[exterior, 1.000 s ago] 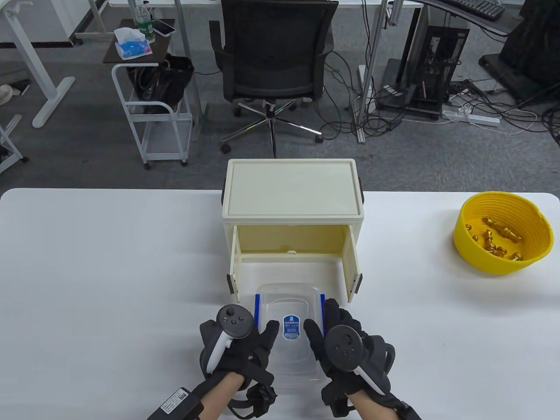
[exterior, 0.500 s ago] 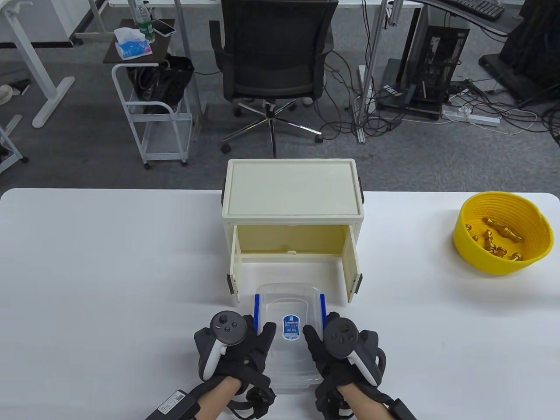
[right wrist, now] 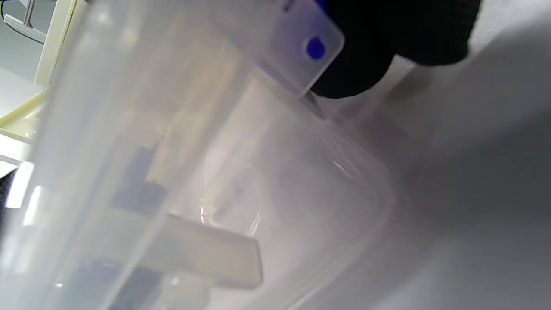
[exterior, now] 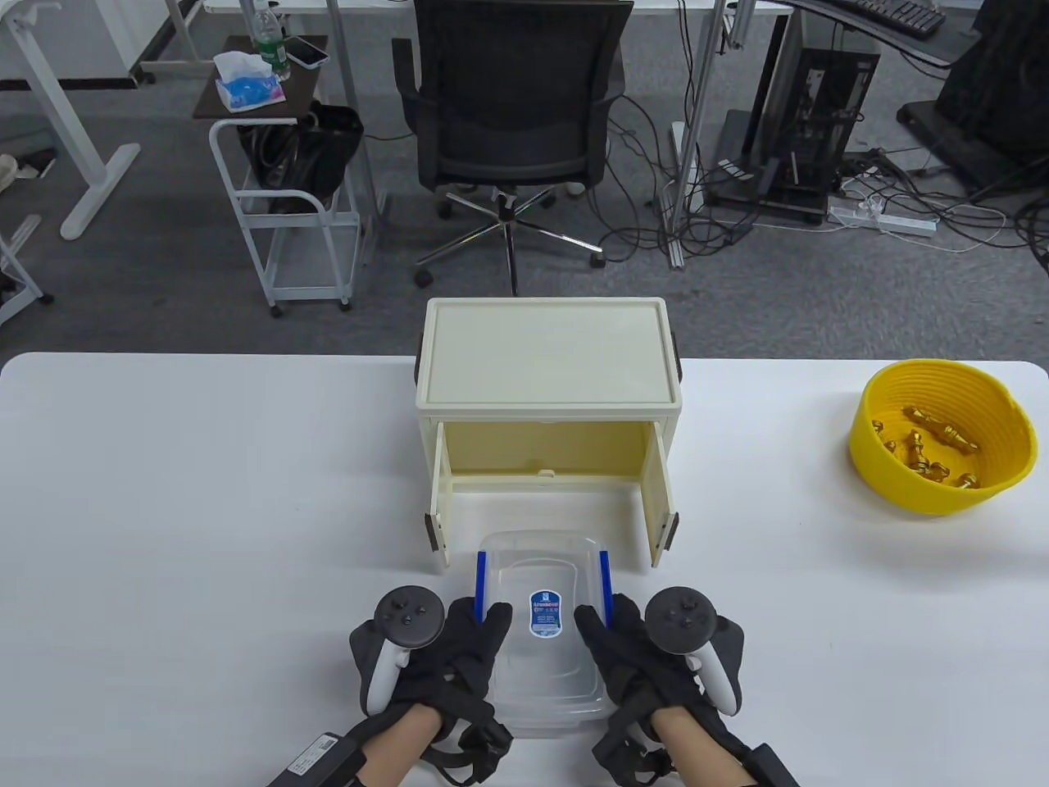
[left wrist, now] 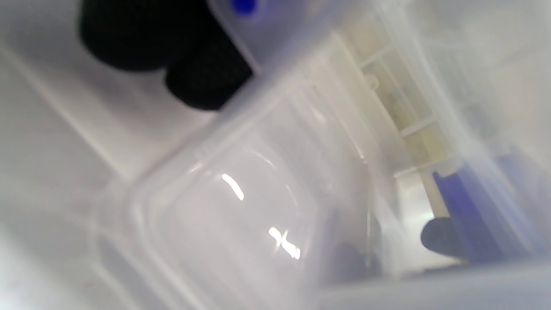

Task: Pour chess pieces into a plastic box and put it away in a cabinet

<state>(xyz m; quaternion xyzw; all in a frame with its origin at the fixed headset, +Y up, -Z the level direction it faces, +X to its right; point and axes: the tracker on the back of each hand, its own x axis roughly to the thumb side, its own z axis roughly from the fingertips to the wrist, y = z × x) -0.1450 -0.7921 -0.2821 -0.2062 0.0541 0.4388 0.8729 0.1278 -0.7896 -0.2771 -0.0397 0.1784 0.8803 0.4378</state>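
A clear plastic box (exterior: 542,656) with a lid, blue side clips and a blue label stands on the white table (exterior: 205,508), just in front of the cream cabinet (exterior: 547,361), whose two doors stand open. My left hand (exterior: 463,652) holds the box's left side, thumb on the lid. My right hand (exterior: 627,656) holds its right side, thumb on the lid. The box fills both wrist views (left wrist: 241,206) (right wrist: 215,172), with gloved fingertips (left wrist: 202,82) (right wrist: 357,73) by the blue clips. A yellow bowl (exterior: 942,438) of gold chess pieces (exterior: 930,451) sits at the far right.
The cabinet's open doors (exterior: 438,508) (exterior: 662,508) flank the box's far end. An office chair (exterior: 512,115) and a cart stand on the floor beyond the table.
Both hands have turned outward and slid a little down the box's sides, the trackers swinging away from the lid. The box has stayed in place.
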